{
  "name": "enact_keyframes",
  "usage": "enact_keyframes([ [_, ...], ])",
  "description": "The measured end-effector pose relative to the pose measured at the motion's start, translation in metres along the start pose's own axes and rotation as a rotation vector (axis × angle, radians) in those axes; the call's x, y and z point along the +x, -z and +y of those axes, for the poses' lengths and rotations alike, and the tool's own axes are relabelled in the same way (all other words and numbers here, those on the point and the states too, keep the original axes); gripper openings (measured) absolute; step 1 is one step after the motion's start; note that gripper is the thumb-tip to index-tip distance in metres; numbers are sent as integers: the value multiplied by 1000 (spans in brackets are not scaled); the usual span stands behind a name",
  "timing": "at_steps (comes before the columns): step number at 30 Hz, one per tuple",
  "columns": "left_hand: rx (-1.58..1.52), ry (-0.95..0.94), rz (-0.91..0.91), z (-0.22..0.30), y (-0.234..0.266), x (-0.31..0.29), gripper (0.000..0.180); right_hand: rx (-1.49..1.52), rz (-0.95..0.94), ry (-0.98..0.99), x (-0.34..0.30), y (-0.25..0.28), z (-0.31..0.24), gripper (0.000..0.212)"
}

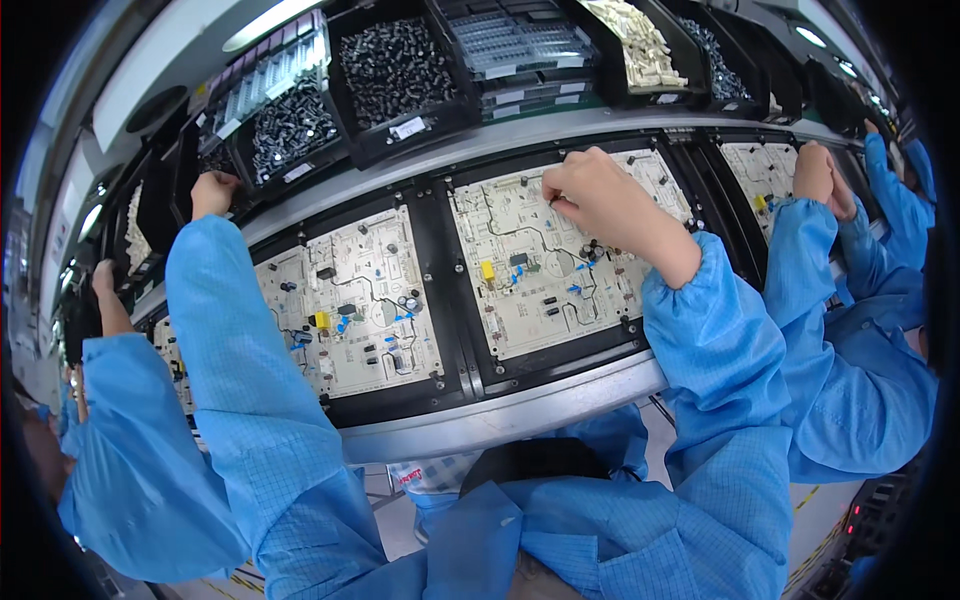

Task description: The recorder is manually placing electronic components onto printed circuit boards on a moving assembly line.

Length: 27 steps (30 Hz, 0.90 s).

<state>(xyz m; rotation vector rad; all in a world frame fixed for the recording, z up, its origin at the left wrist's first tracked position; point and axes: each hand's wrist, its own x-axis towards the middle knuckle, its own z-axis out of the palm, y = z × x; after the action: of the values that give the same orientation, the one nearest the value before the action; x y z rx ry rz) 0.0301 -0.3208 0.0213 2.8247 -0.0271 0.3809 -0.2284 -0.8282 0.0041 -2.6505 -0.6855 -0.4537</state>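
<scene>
My right hand (610, 200) is over the upper part of a pale circuit board (520, 325) in a black frame, with thumb and fingers pinched together. Whatever sits between those fingertips is too small to make out. The board carries a yellow block component (488, 271), blue parts and black cylindrical capacitors. Far to the left, my left hand (213, 193) reaches to the edge of a dark parts bin (215, 157), its fingers curled and partly hidden. A second board (355, 260) of the same kind lies between my two arms.
Along the back stand black bins holding dark small parts (400, 70), trays of parts (520, 40) and cream-coloured pieces (640, 45). A metal rail (500, 411) runs along the front. Co-workers in blue sleeves (140, 440) work close on both sides; another board (765, 180) is at right.
</scene>
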Motion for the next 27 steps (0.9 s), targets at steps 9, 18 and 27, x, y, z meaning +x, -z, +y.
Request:
enact_keyframes([
  [9,120,-139,397,30,8,-11,17,-135,263,-4,35,22,0,9],
  [18,-235,-518,454,180,50,-134,21,-592,290,-181,155,47,143,23],
  [27,-722,-337,-245,216,15,-215,11,-616,117,-399,210,37,135,21],
])
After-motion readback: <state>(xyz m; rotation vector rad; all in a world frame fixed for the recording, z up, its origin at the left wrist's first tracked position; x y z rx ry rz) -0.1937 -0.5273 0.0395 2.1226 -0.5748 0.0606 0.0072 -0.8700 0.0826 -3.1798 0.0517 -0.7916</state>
